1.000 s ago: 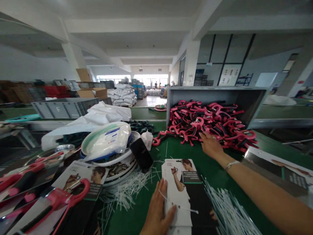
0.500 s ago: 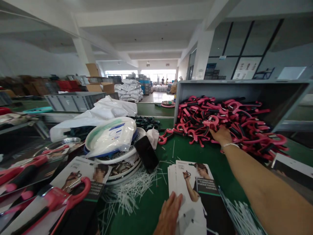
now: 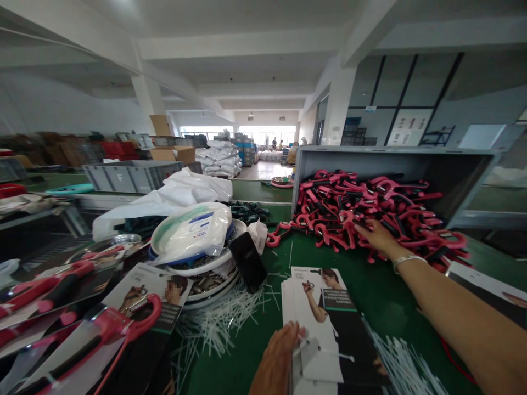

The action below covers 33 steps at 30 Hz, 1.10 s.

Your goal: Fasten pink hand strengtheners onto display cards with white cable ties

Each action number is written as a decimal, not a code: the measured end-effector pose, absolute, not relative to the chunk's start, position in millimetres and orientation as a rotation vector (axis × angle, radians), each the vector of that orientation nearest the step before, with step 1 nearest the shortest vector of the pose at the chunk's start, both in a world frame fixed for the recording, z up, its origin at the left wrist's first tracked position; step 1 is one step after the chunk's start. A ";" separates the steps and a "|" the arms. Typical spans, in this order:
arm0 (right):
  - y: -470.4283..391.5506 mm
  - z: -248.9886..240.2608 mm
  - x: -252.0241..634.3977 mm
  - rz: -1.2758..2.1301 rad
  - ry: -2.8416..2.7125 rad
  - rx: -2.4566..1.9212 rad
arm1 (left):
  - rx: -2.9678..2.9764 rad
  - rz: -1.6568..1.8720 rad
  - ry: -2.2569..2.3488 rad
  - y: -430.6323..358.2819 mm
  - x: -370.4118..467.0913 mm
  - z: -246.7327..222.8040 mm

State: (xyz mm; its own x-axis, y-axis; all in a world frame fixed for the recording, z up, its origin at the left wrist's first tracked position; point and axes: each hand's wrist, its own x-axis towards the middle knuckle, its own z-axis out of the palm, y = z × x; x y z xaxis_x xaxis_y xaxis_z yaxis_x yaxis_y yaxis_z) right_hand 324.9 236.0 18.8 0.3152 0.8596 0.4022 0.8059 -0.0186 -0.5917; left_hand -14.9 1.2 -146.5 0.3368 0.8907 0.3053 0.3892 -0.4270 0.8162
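In the head view, my left hand [image 3: 280, 351] is at the left edge of a stack of printed packaging cards [image 3: 317, 351], its fingers closed over the edge. White cable ties poke through holes in the top card. My right hand [image 3: 376, 238] reaches forward to a heap of pink-and-black spring hand grips [image 3: 329, 211] spilling from a tipped grey crate [image 3: 395, 149]. Its fingers are bent around the dark handle of one hand grip [image 3: 349, 226] at the front of the heap; the fingertips are partly hidden.
Loose white cable ties [image 3: 407, 362] lie right of the cards, and more [image 3: 222, 318] lie left. A black phone [image 3: 248, 262] leans on stacked trays [image 3: 209, 299] of metal springs, topped by a plastic bag [image 3: 201, 230]. Hand grips on cards [image 3: 119, 323] fill the left side.
My right hand has drawn slightly back at the front of the heap, its fingers now at a hand grip's handle. My left hand stays at the card stack. The view has shifted a little.
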 end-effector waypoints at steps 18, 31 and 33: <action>82.0 16.8 197.7 0.559 -1.141 -1.566 | 2.178 1.185 0.877 -13.5 -14.6 -82.9; 20.5 -8.1 204.6 0.517 -1.571 -1.773 | 2.056 1.137 0.819 -12.3 -18.4 -82.0; 7.2 -10.8 203.2 0.560 -1.671 -1.774 | 2.033 1.101 0.828 -12.6 -18.5 -82.9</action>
State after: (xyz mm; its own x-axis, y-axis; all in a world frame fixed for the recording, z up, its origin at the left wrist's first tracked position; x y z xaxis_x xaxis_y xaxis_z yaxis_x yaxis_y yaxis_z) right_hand 203.2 7.2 -10.8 0.1049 0.9880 0.1130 0.7203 0.0029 -0.6937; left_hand -18.5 -12.6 -82.9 0.4418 0.7792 0.4446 0.2109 -0.5719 0.7927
